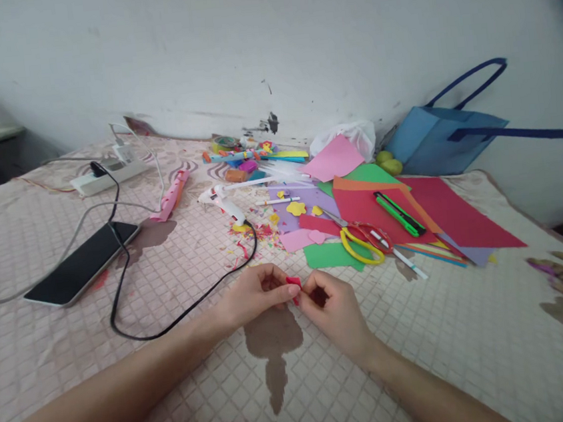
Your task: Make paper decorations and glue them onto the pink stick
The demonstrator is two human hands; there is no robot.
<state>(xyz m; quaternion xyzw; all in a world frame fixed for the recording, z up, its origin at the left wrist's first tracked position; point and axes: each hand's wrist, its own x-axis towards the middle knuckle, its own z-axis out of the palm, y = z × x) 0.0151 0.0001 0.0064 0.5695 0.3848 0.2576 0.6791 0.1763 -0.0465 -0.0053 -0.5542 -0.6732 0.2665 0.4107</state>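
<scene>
A small piece of red paper (pixel 293 281) is pinched between my two hands above the patterned tablecloth (pixel 331 394). My left hand (pixel 257 295) grips it from the left, thumb and fingers closed. From the right, my right hand (pixel 335 304) holds the other side with curled fingers, partly hiding the paper. Just beyond the hands lie a green paper piece (pixel 331 257) and scissors (pixel 363 246) with red and yellow handles. A white glue gun (pixel 225 203) rests farther back, its black cord curving round to the left.
On the left are a tablet-like black-screened device (pixel 83 264) and a white power strip (pixel 110 178) with cables. Coloured sheets (pixel 463 212) lie at right under a green box cutter (pixel 399 213). Behind them stands a blue bag (pixel 447 138). Paper scraps (pixel 258 233) litter the middle.
</scene>
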